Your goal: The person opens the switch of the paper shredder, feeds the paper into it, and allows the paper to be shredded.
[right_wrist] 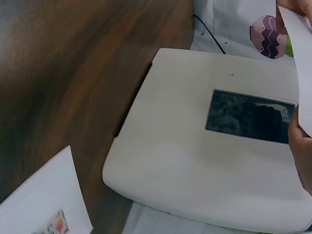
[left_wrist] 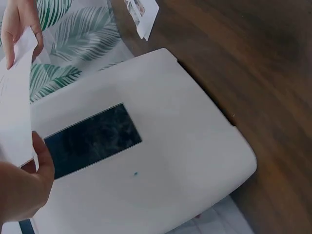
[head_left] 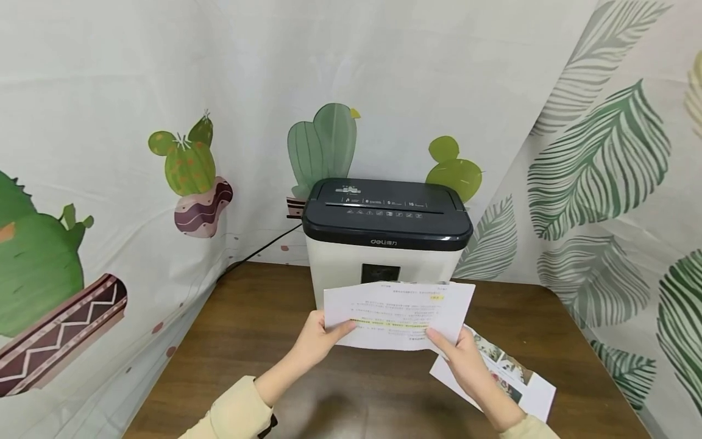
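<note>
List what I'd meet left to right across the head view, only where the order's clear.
Large cactus print at the left edge → black cord → left hand → printed paper → right hand → green leaf print at the right edge.

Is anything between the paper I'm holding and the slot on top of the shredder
Nothing loose shows there; only the front rim of the shredder lies between, so the paper would probably need lifting over it. The slot looks uncovered.
</note>
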